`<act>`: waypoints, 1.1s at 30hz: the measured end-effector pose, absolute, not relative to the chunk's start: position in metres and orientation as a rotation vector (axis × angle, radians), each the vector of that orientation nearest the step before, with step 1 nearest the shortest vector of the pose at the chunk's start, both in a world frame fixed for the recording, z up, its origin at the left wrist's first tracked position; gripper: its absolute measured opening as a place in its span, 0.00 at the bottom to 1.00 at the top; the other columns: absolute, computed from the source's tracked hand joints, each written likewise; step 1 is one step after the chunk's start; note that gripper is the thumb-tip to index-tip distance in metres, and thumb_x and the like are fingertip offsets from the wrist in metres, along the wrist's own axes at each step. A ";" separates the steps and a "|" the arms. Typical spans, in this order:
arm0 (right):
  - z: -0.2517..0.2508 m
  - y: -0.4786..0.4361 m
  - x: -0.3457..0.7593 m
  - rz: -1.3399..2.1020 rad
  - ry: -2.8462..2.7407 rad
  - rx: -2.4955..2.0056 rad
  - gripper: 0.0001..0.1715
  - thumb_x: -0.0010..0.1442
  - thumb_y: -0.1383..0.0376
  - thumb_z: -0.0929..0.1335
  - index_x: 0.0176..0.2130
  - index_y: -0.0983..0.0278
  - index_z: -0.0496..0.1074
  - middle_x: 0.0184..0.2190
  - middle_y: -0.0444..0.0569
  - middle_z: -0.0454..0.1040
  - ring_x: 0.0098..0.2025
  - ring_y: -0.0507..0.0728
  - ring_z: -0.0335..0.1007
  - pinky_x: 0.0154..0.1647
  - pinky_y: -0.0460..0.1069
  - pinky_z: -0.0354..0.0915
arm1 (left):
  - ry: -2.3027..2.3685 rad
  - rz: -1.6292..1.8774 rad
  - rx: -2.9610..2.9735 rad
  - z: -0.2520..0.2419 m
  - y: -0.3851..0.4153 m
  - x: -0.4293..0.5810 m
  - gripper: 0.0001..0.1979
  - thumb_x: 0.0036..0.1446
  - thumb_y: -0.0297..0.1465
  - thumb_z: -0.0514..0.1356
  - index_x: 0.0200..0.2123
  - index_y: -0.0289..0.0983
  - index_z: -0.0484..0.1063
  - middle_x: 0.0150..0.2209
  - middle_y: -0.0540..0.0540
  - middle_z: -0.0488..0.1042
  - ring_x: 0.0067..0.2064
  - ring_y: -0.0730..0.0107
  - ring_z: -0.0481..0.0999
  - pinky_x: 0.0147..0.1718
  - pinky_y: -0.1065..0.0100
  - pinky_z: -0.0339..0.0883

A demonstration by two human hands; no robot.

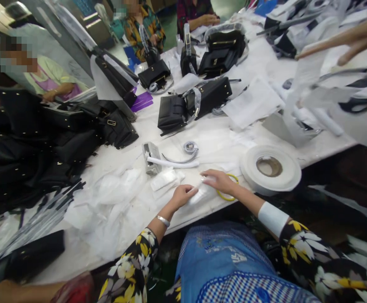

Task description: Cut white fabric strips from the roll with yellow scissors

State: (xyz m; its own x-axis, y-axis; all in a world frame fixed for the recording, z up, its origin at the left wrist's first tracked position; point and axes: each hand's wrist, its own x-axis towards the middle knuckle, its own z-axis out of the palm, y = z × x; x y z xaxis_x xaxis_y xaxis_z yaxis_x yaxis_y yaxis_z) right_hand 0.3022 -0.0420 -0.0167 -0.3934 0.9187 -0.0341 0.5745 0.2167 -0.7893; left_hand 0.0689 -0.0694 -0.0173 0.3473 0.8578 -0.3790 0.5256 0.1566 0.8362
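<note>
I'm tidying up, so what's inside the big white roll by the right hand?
Inside the white roll, a brown core rings a hole with a pale surface showing. Whatever lies beneath the roll's body is covered.

Looks like 1 small, whitish wrapper, blurred, held slanting close to the near edge of the table.
</note>
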 end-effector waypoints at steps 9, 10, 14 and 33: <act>-0.069 -0.122 0.340 0.636 -2.026 -2.020 0.21 0.60 0.65 0.67 0.53 0.66 0.67 0.48 0.57 0.70 0.52 0.63 0.64 0.53 0.54 0.63 | 1.388 0.472 1.334 -0.010 -0.060 0.080 0.23 0.53 0.49 0.58 0.26 0.33 0.73 0.23 0.51 0.66 0.27 0.73 0.62 0.26 0.72 0.53; -0.072 -0.123 0.339 0.611 -2.079 -2.043 0.23 0.59 0.66 0.68 0.54 0.66 0.67 0.49 0.58 0.69 0.53 0.64 0.63 0.54 0.54 0.62 | 1.387 0.479 1.334 -0.010 -0.059 0.081 0.23 0.53 0.49 0.58 0.26 0.33 0.73 0.23 0.51 0.66 0.27 0.73 0.61 0.26 0.72 0.52; -0.072 -0.108 0.335 0.641 -2.276 -2.077 0.24 0.62 0.71 0.63 0.57 0.65 0.63 0.47 0.58 0.70 0.49 0.63 0.66 0.49 0.53 0.64 | 1.380 0.505 1.296 -0.014 -0.056 0.086 0.24 0.52 0.51 0.59 0.27 0.33 0.72 0.22 0.51 0.66 0.26 0.74 0.62 0.26 0.72 0.54; -0.041 -0.099 0.311 0.894 -2.213 -2.259 0.36 0.56 0.77 0.62 0.63 0.71 0.55 0.44 0.64 0.76 0.44 0.63 0.74 0.40 0.51 0.66 | 1.383 0.529 1.000 -0.017 -0.048 0.100 0.25 0.46 0.52 0.64 0.26 0.34 0.68 0.19 0.54 0.63 0.20 0.79 0.57 0.19 0.74 0.49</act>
